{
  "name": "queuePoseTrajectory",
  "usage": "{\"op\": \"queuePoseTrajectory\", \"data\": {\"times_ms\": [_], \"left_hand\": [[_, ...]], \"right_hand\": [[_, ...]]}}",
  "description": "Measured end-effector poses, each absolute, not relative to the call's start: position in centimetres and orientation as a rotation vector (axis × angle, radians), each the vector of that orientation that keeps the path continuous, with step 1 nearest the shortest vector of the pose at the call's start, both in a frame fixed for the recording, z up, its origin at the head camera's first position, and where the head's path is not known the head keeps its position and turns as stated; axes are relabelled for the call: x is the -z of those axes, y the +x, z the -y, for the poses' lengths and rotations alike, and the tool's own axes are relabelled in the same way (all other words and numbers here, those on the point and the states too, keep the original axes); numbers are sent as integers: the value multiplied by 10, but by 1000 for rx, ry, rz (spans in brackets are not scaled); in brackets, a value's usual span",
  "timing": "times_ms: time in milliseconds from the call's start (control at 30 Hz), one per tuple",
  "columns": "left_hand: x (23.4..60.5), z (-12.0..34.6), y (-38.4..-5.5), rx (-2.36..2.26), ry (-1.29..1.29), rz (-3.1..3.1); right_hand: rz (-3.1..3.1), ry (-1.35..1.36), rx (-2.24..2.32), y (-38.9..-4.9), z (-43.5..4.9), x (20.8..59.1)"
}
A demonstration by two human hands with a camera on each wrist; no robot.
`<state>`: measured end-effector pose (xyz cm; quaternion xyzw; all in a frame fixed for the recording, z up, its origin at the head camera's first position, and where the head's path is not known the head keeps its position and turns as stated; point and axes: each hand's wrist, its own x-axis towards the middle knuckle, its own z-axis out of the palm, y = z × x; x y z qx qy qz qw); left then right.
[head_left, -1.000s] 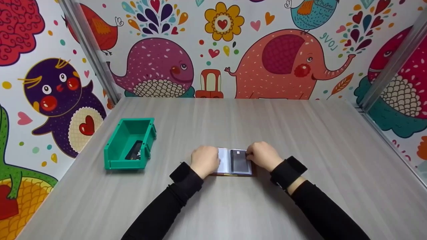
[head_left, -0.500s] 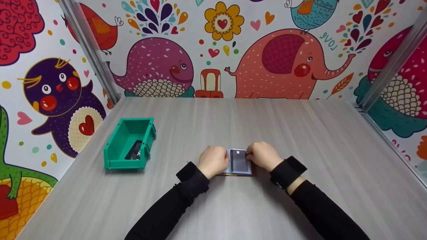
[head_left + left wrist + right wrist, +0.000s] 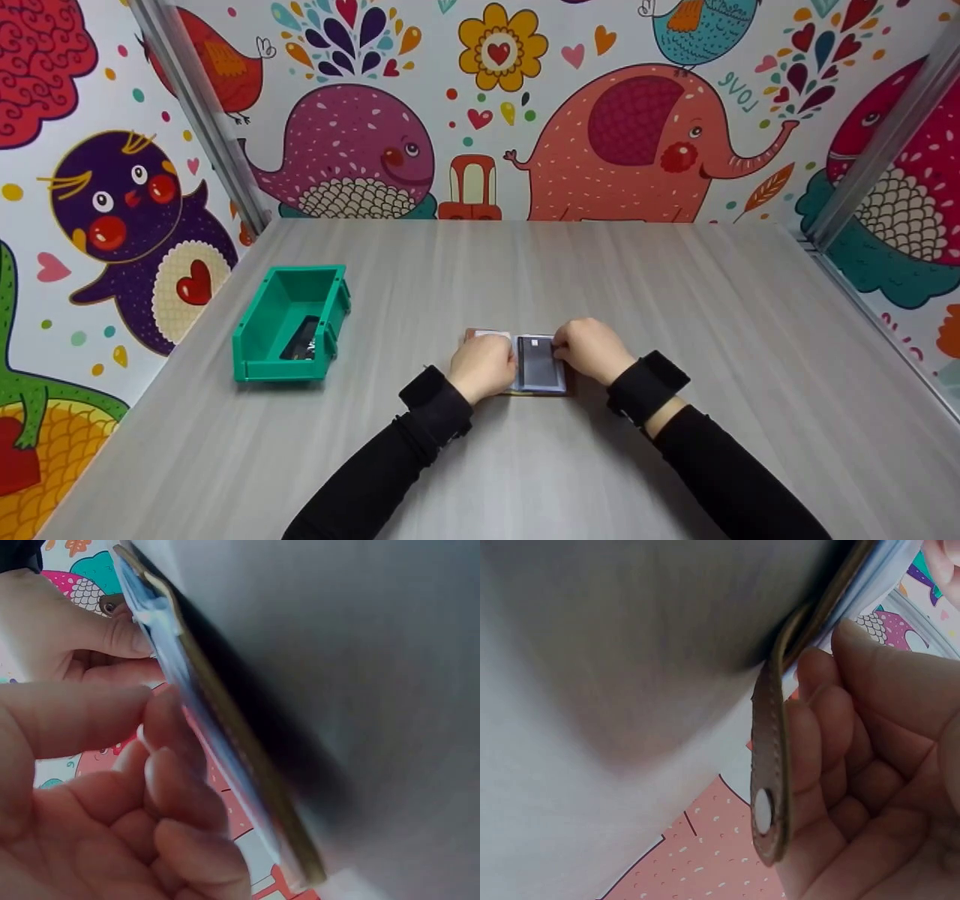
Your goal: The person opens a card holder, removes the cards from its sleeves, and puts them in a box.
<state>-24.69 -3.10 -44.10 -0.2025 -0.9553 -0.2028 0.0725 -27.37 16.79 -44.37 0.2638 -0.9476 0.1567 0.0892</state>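
Beyond the card holder [image 3: 541,391], wallpaper [image 3: 487,112] reads "LOVE" [image 3: 739,91] (mirrored).

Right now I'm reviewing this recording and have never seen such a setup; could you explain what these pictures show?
There is no robot here: a person works with two bare hands. The wide picture comes from a camera worn on the head; the two close-ups come from cameras on the wrists.

On the table lies an open card holder with a brown cover, clear sleeves and a snap strap. A dark card shows in its right side. To the left stands a green bin with black card-like items inside.

The right hand pinches the holder's right edge. The left hand has curled fingers at the left sleeves; whether it pinches one, I cannot tell.
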Motion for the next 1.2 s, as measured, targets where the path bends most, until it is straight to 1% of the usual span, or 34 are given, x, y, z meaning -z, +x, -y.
{"op": "queuePoseTrajectory", "data": {"times_ms": [500,867,1200], "left_hand": [[437,28,-252,627,-591,3023],[436,30,-255,770,-587,3123],[434,27,-259,761,-528,3175]], "right_hand": [[2834,761,-481,-274,-167,443],[2843,767,-483,-274,-167,444],[2833,779,-486,-275,-167,445]]}}
